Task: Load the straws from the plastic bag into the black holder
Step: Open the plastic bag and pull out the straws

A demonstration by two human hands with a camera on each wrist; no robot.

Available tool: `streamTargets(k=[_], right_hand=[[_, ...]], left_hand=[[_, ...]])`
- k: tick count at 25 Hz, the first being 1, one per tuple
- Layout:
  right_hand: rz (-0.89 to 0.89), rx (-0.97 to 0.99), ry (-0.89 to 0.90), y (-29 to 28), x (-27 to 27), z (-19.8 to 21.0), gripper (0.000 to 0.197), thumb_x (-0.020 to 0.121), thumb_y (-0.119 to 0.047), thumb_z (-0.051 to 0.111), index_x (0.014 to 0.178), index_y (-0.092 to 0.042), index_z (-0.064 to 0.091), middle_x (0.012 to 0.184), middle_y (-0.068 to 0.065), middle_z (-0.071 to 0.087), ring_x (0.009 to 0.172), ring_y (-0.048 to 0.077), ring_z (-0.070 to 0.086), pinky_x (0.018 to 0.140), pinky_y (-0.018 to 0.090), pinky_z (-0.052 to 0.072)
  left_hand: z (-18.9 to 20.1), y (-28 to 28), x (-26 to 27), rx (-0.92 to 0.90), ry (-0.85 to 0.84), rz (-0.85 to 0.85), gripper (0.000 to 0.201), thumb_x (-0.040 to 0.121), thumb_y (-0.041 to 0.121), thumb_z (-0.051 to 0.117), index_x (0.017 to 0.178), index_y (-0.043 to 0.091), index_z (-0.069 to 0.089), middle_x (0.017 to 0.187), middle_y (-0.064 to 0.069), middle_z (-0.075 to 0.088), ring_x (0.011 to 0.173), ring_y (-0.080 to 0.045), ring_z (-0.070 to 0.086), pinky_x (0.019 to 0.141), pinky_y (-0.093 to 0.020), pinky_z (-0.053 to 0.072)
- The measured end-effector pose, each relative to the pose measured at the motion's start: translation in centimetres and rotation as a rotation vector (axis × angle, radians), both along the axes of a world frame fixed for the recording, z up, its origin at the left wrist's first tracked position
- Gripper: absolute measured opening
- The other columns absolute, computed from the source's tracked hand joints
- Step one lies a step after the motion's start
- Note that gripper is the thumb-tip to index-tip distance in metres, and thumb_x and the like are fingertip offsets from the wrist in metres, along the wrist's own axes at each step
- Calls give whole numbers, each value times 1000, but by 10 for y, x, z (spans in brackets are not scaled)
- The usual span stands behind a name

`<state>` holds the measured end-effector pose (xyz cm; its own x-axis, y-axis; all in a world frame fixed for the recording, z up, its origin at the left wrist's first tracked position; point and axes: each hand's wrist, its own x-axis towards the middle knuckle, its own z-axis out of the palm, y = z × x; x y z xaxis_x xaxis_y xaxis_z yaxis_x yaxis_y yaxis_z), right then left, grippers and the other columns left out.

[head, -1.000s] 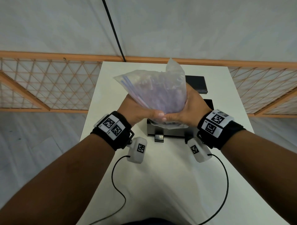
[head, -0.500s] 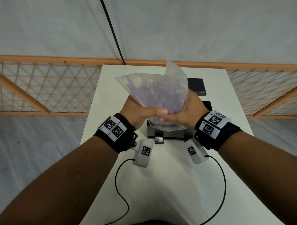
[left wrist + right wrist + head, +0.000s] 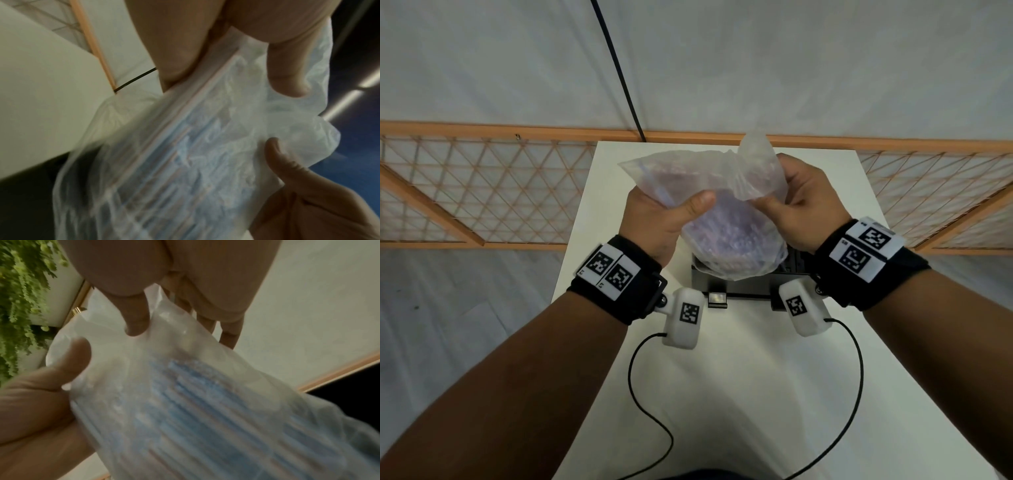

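While left hand (image 3: 654,219) clasps plastic bag (image 3: 726,219), right hand (image 3: 804,205) pinches it.

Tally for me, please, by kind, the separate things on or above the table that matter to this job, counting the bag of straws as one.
Hands: 2, left hand and right hand, both gripping the bag
Plastic bag of straws (too many and too blurred to count): 1
Black holder, under the bag: 1
White table: 1
Total: 5
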<state>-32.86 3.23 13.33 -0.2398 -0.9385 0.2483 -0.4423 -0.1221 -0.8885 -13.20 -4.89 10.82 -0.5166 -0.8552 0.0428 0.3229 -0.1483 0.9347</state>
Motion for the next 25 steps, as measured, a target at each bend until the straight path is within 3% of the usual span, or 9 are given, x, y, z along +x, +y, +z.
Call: streamTargets(k=[4, 7, 10, 13, 15, 18, 20, 22, 25], right_hand=[[20, 86, -23, 8, 2, 1, 34, 83, -10, 74, 115, -9, 61, 107, 9, 70, 97, 24, 69, 80, 48, 59], [107, 246, -126, 17, 2, -13, 85, 62, -27, 94, 130, -21, 44, 123, -4, 61, 111, 4, 63, 87, 29, 57], [161, 430, 74, 13, 7, -36, 113, 44, -40, 99, 139, -27, 40, 130, -11, 59, 122, 6, 57, 99, 35, 53], [50, 392, 273, 10, 12, -42, 100, 46, -41, 97, 133, -24, 50, 124, -10, 63, 116, 12, 59, 102, 36, 50], [22, 351, 180, 12, 15, -39, 95, 51, -31, 98, 132, -22, 49, 120, -12, 63, 110, 3, 61, 96, 25, 51], [76, 323, -24, 20, 11, -36, 96, 53, -24, 98, 132, -28, 43, 121, -18, 60, 105, -15, 57, 85, 9, 49], [59, 276, -41, 21, 12, -37, 91, 59, -40, 94, 134, -31, 43, 124, -14, 62, 112, -4, 60, 88, 20, 53], [8, 191, -135, 17, 15, -31, 71, 73, -44, 83, 132, -28, 48, 122, -10, 65, 111, 6, 64, 86, 28, 56], [-95, 40, -93, 4, 18, -12, 21, 93, -30, 65, 110, -18, 63, 100, -5, 70, 92, 14, 68, 77, 34, 56]], left_hand=[[-9, 3, 4, -102, -216, 17, 24, 81, 32, 84, 102, 22, 77, 104, -1, 80, 104, -21, 75, 95, -43, 60], [-19, 8, 2, -34, -266, -24, 32, 90, 48, 68, 107, 22, 76, 114, -8, 78, 112, -27, 73, 102, -57, 54], [-18, 17, -6, 109, -190, -14, 36, 102, 41, 52, 112, 13, 72, 119, -20, 74, 113, -36, 71, 100, -65, 52], [-15, 22, -13, 151, -122, 8, 32, 103, 32, 52, 112, 8, 70, 120, -24, 72, 115, -39, 70, 103, -64, 50], [-14, 22, -9, 153, -114, -5, 28, 99, 25, 63, 118, 6, 67, 122, -26, 70, 116, -40, 69, 104, -63, 50], [-4, 15, 3, 149, -46, 17, 73, 80, 48, 81, 131, 0, 60, 130, -26, 67, 120, -40, 66, 103, -56, 53], [6, 6, 10, 204, 34, 50, 71, 94, 58, 58, 136, 1, 57, 128, -19, 69, 122, -35, 65, 105, -51, 52], [15, 0, 12, 248, 50, 89, 58, 106, 51, 35, 133, 6, 59, 118, -10, 74, 118, -29, 68, 104, -46, 51], [13, -6, 11, 213, 24, 165, 43, 110, 36, 33, 125, 11, 65, 114, -8, 75, 110, -22, 71, 99, -38, 55]])
